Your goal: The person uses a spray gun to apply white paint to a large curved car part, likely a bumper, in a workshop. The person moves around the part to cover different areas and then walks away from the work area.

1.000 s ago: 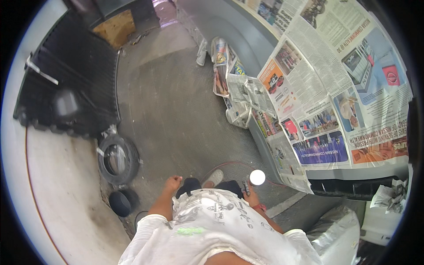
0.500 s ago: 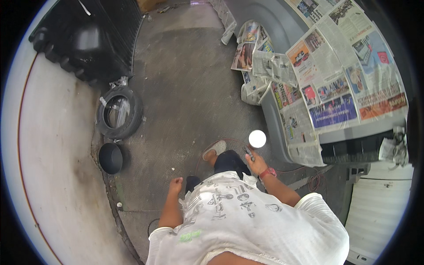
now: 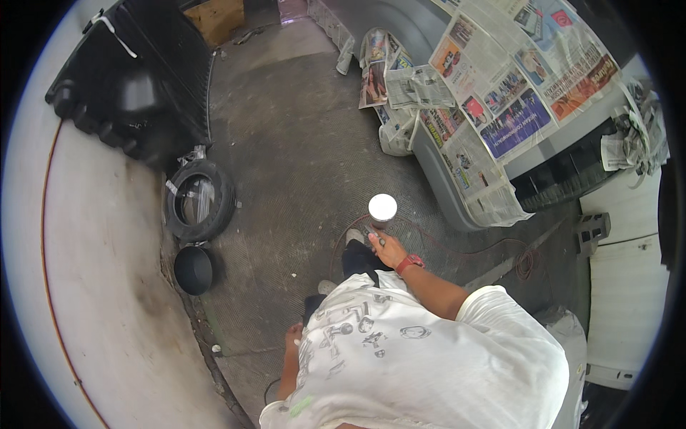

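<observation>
- One spray gun is pinched in the right grip, fingers curled round its handle; its round white-topped cup sits just beyond the knuckles, as it did half a second ago.
- Both the right grip and the cup now appear farther left and higher in the view than half a second ago.
- Left grip: drawn in against the white shirt and partly covered by it, where earlier it stood clear; whether it is spread or pressed together I cannot tell.
- Two pale shoes now show, one just left of the right grip, the other beyond the left grip; half a second ago only one did.
- Red hose crosses the floor on either side of the right grip, looping well off to its right.
- Newspaper-covered grey panel, ahead and right of the right grip, appears higher in the view than before.
- Black bucket and tyre lie ahead and left of the left grip, appearing lower than earlier.
</observation>
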The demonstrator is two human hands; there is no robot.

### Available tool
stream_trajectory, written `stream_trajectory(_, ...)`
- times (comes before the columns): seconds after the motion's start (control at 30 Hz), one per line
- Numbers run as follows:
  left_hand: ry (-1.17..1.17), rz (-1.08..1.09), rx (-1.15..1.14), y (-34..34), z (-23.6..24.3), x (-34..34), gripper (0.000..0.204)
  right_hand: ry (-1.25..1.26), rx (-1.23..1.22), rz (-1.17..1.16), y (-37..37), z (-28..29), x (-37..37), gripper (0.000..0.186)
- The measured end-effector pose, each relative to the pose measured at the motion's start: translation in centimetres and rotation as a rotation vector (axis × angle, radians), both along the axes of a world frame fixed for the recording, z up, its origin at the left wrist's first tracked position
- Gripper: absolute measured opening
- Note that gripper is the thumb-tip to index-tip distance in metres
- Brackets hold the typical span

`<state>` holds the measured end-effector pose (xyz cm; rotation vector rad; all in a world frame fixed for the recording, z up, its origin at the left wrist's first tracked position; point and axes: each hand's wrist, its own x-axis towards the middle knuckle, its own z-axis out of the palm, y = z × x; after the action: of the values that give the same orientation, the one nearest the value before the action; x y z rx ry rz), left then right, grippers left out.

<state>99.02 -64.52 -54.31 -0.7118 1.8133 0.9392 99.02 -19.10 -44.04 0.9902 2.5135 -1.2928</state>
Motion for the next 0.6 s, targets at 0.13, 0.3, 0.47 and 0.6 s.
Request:
stream_trajectory(0.13, 0.076, -0.114, -0.118, 0.7, 2.2, -0.7, 0.052, 0.057, 0.074, -0.061, 1.3, -0.9, 1.1, 0.067)
stream_trajectory(0.3, 0.103, 0.056, -0.094, -0.9, -1.7, -1.7, 0.048, -0.023, -0.035, -0.155, 4.7, -1.8, 2.6, 0.068)
stream_trajectory(0.47, 0.066, -0.12, -0.037, 2.7, -2.5, -5.0, 0.046, 0.036, 0.042, -0.213, 8.1, -4.1, 6.0, 0.066)
stream_trajectory(0.6, 0.135, -0.424, -0.113, 10.4, 0.2, -8.4, 0.045, -0.031, -0.035, -0.274, 11.4, -5.3, 8.0, 0.066)
